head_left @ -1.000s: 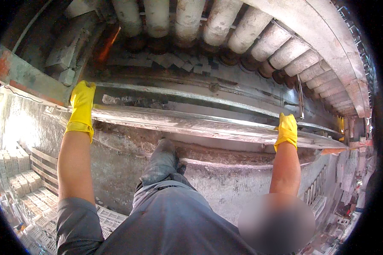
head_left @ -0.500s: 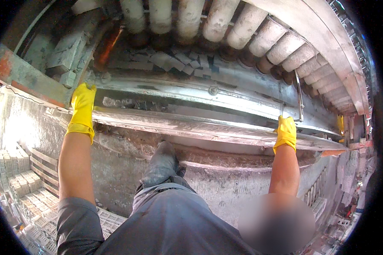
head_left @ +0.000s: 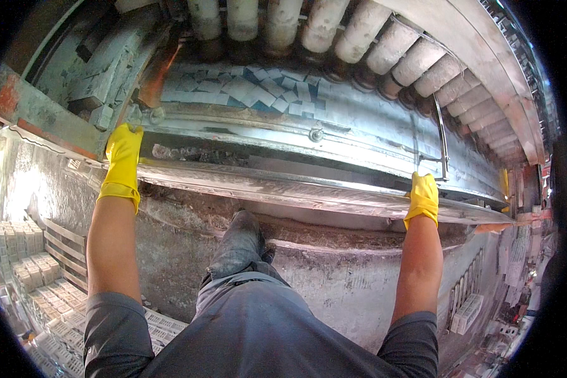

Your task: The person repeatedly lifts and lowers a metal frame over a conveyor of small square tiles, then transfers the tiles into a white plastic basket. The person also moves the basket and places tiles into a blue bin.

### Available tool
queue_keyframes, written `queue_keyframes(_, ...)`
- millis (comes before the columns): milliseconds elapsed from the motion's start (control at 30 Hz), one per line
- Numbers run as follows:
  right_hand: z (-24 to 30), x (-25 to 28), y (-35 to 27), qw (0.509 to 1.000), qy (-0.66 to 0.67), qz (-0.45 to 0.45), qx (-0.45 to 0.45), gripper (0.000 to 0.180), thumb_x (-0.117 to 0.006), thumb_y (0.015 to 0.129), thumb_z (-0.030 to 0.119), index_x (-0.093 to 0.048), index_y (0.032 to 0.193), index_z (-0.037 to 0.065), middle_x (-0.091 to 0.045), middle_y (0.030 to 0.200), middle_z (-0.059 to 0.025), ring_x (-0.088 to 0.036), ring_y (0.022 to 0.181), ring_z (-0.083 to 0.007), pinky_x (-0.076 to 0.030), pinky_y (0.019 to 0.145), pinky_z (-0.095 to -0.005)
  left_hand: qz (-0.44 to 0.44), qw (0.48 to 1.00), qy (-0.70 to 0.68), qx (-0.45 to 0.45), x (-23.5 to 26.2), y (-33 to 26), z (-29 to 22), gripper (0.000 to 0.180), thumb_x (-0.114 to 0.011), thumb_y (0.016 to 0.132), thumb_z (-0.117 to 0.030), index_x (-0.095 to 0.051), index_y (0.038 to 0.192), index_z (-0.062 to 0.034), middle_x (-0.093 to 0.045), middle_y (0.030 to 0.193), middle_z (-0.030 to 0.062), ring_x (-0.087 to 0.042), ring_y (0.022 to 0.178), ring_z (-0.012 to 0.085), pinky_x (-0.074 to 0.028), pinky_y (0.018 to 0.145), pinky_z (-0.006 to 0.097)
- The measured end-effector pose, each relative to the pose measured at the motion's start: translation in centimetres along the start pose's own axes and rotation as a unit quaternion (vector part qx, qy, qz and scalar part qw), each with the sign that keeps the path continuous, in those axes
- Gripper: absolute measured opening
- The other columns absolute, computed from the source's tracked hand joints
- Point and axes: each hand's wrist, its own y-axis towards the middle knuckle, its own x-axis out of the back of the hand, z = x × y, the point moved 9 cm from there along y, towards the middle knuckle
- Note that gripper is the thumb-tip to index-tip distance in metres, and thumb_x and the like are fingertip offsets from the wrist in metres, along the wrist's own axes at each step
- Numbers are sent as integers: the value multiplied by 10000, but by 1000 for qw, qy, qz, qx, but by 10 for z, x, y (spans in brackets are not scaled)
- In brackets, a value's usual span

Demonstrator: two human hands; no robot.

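Both my hands wear yellow rubber gloves. My left hand (head_left: 123,157) is closed around the left end of a long, scuffed metal panel (head_left: 277,184) that crosses in front of me. Toward that panel's right end, my right hand (head_left: 423,196) is closed over its upper edge, fingertips on the far side and partly hidden. Behind the panel lies a dark gap, then a shiny metal ledge (head_left: 258,140) with a round bolt (head_left: 315,135). Beyond it, pale flat broken pieces (head_left: 264,94) lie scattered on a bluish metal bed.
A row of dusty cylindrical rollers (head_left: 280,25) curves along the far side. A thin metal bracket (head_left: 444,142) stands near my right hand. Stacked pale perforated blocks (head_left: 38,271) sit at the lower left, with another block (head_left: 467,314) at the right.
The bed with the broken pieces looks much brighter, and the rollers appear slightly farther right. My hands keep the same places on the metal panel.
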Motion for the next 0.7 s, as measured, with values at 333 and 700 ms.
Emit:
queue_keyframes(333, -14, 4, 13, 997, -40, -62, 4, 553, -544, 1016, 471, -663, 1201, -36, -727, 1155, -293, -721, 1052, -452, -531, 940, -518, 20, 998, 57, -21, -7, 10, -11, 451, -731, 905, -476, -762, 1136, -89, -761, 1130, 216, -714, 1075, 440, -564, 908, 530)
queue_keyframes(700, -13, -9, 17, 984, -72, -163, -26, 599, -586, 972, 519, -701, 1318, 44, -749, 1228, -208, -704, 1127, -411, -531, 963, -494, 146, 935, 58, -319, -140, 13, -249, 683, -632, 990, -539, -612, 1441, -26, -628, 1462, 209, -562, 1377, 384, -403, 1189, 483)
